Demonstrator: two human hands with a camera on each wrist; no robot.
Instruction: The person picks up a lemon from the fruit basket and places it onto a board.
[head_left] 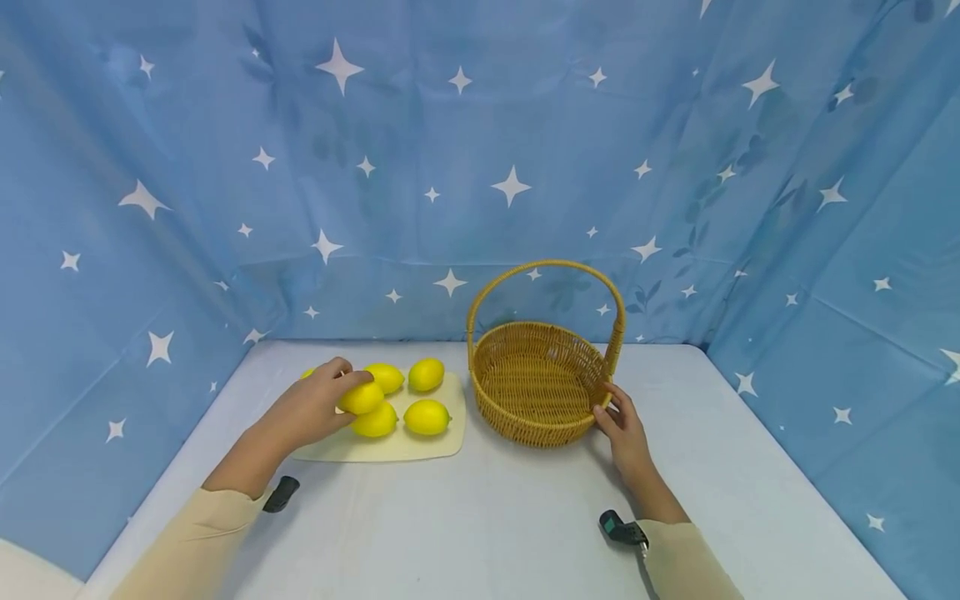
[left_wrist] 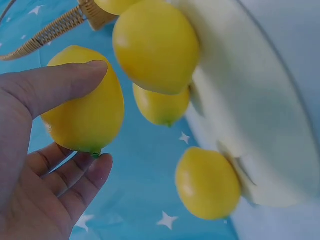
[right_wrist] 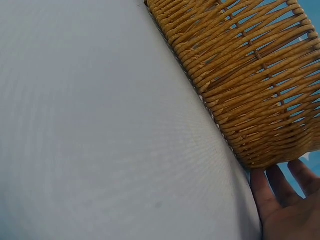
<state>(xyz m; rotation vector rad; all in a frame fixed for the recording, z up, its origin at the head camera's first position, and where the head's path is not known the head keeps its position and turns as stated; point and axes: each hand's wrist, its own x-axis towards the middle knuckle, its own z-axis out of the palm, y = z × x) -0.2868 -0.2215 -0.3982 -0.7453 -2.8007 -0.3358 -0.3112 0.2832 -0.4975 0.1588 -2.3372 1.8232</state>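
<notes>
A yellow lemon [head_left: 362, 398] is pinched between the thumb and fingers of my left hand [head_left: 318, 404], raised over the other lemons. In the left wrist view the thumb lies across the side of this lemon [left_wrist: 95, 117], and its green tip points toward the fingertips. Several more lemons, among them one at the front right [head_left: 427, 417], rest on a cream board [head_left: 438, 448]; another is mostly hidden behind my left hand. To the right of the board stands a round wicker basket [head_left: 536, 432] with a tall arched handle. My right hand [head_left: 628, 433] grips its right rim near the handle's base.
A white table [head_left: 450, 533] carries the board and basket. Blue curtains with white stars [head_left: 480, 125] surround it at the back and both sides. Dark devices are strapped at the left wrist [head_left: 281, 494] and right wrist [head_left: 622, 529].
</notes>
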